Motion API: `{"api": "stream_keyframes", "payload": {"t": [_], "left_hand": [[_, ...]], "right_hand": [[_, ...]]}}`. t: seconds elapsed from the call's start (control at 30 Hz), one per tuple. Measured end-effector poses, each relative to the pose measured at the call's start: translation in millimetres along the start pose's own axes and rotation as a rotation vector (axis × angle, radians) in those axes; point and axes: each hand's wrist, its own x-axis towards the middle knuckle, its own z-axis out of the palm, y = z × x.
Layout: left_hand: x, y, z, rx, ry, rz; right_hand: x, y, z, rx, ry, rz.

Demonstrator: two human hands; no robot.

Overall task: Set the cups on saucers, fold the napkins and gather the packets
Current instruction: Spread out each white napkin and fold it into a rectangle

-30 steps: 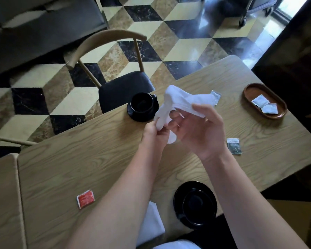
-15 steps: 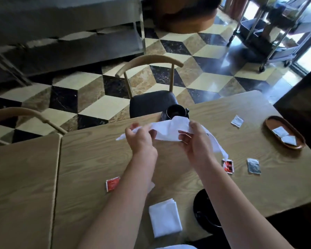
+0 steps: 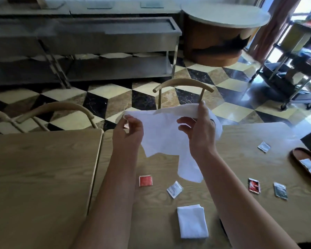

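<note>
Limp white cloth napkin held in air over wooden bench: left hand pinches one corner, right hand grips top edge. Rec: pull taut, match corners before creasing.

- Bare counter lies between the white packet and the red packet.
- The folded napkin, a red sachet and a small white packet dot the near side.
- The tray, probably shallow, blocks the right edge.
</note>
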Motion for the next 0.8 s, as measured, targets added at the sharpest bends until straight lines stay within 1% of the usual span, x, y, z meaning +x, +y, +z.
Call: {"api": "stream_keyframes", "payload": {"t": [0.1,0.17,0.23,0.3,0.4,0.47,0.53,0.6,0.67,0.73,0.8], "left_hand": [[-17.7,16.2,20.5,0.024,-0.052,0.016],[-22.4,24.3,32.3,0.044,-0.078,0.035],[-17.7,31.9,40.5,0.071,-0.067,0.054],[-5.3,39.5,44.7,0.12,-0.019,0.073],[20.3,48.4,47.5,0.277,0.086,0.108],[40.3,54.9,50.1,0.369,0.119,0.113],[59.6,61.4,59.7,0.435,0.128,0.156],[75.6,66.1,77.5,0.542,0.134,0.24],[85.6,69.0,98.5,0.651,0.119,0.336],[87.2,72.5,116.4,0.693,0.043,0.398],[80.6,76.1,126.3,0.782,-0.073,0.445]], "right_hand": [[-8.0,-1.0,8.1,0.072,0.048,-0.04],[-7.6,0.9,14.9,0.089,0.037,-0.052],[-3.4,5.4,22.6,0.098,0.021,-0.021],[5.6,12.9,28.6,0.114,0.019,0.055],[28.9,25.8,36.4,0.178,0.049,0.224],[49.7,31.6,43.6,0.208,0.054,0.324],[69.7,31.9,54.0,0.179,0.035,0.363],[87.0,27.0,63.1,0.087,0.005,0.322],[101.1,17.4,68.7,-0.007,-0.011,0.233],[109.2,5.9,69.6,-0.039,-0.02,0.141],[109.3,-2.1,66.6,-0.022,-0.023,0.07]]}}
